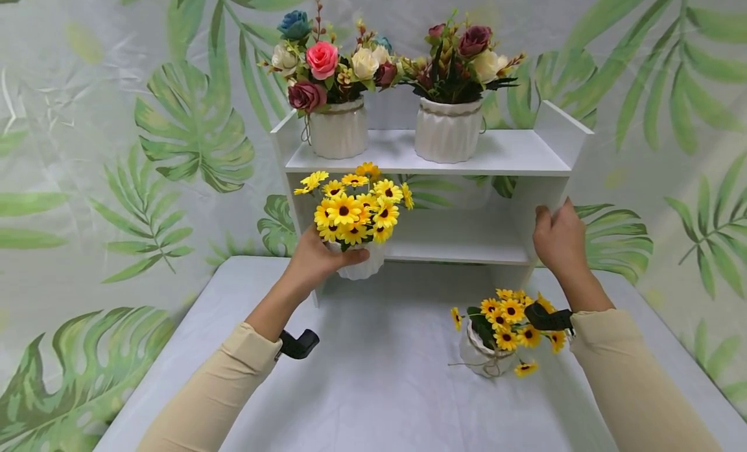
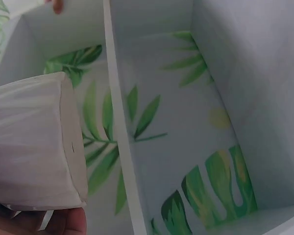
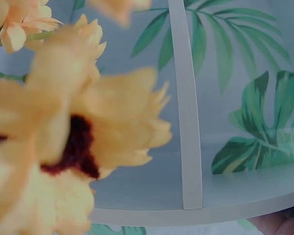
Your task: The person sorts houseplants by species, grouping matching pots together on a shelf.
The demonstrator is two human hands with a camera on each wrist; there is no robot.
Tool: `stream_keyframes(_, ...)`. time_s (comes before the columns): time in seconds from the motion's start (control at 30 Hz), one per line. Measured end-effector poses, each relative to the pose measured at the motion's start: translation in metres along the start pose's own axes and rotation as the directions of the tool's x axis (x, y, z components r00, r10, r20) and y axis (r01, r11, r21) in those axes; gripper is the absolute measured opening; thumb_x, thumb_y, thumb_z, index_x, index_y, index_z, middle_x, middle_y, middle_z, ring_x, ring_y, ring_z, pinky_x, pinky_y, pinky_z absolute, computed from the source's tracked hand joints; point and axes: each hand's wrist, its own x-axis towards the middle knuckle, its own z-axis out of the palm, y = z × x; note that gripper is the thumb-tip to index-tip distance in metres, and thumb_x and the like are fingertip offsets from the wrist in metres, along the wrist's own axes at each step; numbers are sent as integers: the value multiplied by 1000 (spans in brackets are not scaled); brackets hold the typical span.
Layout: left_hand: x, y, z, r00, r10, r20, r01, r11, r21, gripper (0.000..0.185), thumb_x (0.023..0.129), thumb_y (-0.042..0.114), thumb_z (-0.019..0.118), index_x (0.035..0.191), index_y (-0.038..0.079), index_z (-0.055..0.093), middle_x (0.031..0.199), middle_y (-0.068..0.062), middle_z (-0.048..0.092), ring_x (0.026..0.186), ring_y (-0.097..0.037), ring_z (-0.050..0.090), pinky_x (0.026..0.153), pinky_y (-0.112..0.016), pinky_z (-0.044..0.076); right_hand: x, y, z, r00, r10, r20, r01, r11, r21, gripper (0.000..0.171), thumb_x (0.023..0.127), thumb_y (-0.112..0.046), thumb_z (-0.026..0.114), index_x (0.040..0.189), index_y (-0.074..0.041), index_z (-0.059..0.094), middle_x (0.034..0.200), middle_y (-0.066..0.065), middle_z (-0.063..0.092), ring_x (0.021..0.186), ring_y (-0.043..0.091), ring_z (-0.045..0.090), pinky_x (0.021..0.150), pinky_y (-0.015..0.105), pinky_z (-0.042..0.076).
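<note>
A white two-tier wooden shelf unit (image 1: 525, 157) stands at the back of a pale grey table (image 1: 373, 387), in front of a backdrop printed with green leaves (image 1: 192, 128). On its top board sit two white ribbed ceramic pots side by side and apart: the left one (image 1: 338, 129) holds a mixed bunch of pink, blue, cream and dark red artificial roses, the right one (image 1: 448, 130) a bunch of maroon and cream blooms with dark foliage. On the table, in front of the shelf's right half and well apart from it, stands a third small white pot tied with twine (image 1: 481, 356), filled with yellow artificial sunflowers, partly hidden by the right forearm (a black wrist mount crosses its flowers). The left hand (image 1: 318, 261) has its fingers curled round a small white ribbed pot of yellow sunflowers (image 1: 363, 261), held upright at the left front corner of the shelf, level with the lower board, its long axis vertical and the blooms pointing up, reaching to just under the top board; the left wrist view shows its flat base (image 2: 71, 139) and the open lower compartment beyond. The right hand (image 1: 559, 238) grips the right side panel of the shelf, fingers wrapped over its front edge
</note>
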Motion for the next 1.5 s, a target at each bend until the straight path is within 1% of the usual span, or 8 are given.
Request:
stream_keyframes(0.23,19,-6,-1,999,-12,-41,12,1000,-4,78,75,26,87,141,26,45,144,6,52,136,-17,45,119,-50,33,-1,-1,1,1000,3,7,-3,1000,-2,51,106,-25,29,149,3,31,141,35,47,122,58,51,93,74,43)
stream_keyframes(0.37,28,-8,-1,995,-62,-75,62,998,0,80,75,28,87,142,22,44,146,3,51,138,-18,44,119,-48,34,0,0,1,1000,2,11,-2,1000,-1,52,106,-25,29,149,3,30,141,35,47,121,59,51,93,74,44)
stream_keyframes(0.5,40,-9,2,986,-125,-112,125,992,-2,82,73,29,88,142,20,43,148,3,50,140,-18,43,118,-46,35,1,0,0,1000,1,6,-1,1000,1,52,106,-24,29,148,5,31,141,36,47,121,59,51,93,75,43)
stream_keyframes(0.63,50,-10,4,978,-158,-138,158,987,-16,82,75,29,87,142,18,41,148,2,49,140,-18,43,119,-44,34,1,-1,0,1000,4,8,-4,1000,4,52,106,-25,29,149,4,31,142,36,47,122,59,50,93,75,43)
stream_keyframes(0.87,61,-10,4,975,-157,-158,153,988,-34,84,75,27,87,143,14,39,148,-2,49,140,-20,43,120,-42,33,-1,0,0,1000,5,6,-5,1000,2,51,106,-24,29,148,5,31,140,36,47,121,59,51,92,75,43)
stream_keyframes(1.1,68,-14,1,962,-174,-211,169,985,-45,83,75,24,87,144,11,42,147,-6,50,136,-23,47,119,-41,34,1,-1,1,1000,7,11,-7,1000,0,52,106,-24,28,148,4,31,141,36,47,122,59,50,92,75,43)
stream_keyframes(1.37,73,-19,1,955,-154,-253,157,988,-7,90,75,19,86,149,11,36,152,-8,45,142,-24,42,122,-40,30,1,-1,0,1000,10,15,-10,1000,8,52,106,-25,29,149,4,31,142,35,46,124,59,49,94,75,42)
stream_keyframes(1.5,75,-22,1,949,-157,-273,158,987,-18,92,76,20,85,151,10,33,154,-11,42,145,-26,38,123,-40,28,1,-1,0,1000,23,20,-23,1000,8,52,106,-26,28,150,3,30,144,35,45,125,58,49,95,75,42)
